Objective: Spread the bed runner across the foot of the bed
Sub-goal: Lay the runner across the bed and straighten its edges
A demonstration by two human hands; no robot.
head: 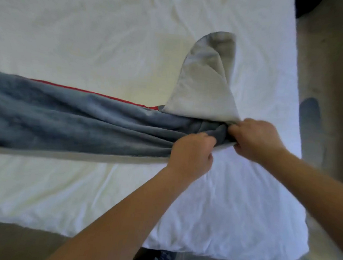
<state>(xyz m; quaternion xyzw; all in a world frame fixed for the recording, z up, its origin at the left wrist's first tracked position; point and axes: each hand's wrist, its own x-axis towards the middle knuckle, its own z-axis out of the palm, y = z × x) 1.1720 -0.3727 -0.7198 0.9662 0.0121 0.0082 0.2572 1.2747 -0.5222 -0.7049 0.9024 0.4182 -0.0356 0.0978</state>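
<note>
Both hands, left hand (191, 150) and right hand (256, 138), bunch our soft, limp grey-blue plush bed runner (75, 120); we'd probably regrip its corners

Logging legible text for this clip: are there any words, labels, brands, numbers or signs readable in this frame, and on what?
None: no text is readable anywhere in the head view.
The bed runner, gripped at its bunched end by the left hand and right hand, shows plain blue-grey plush, a red edge strip and a pale grey underside; no tag or print shows.
The white bedsheet is unmarked.
</note>
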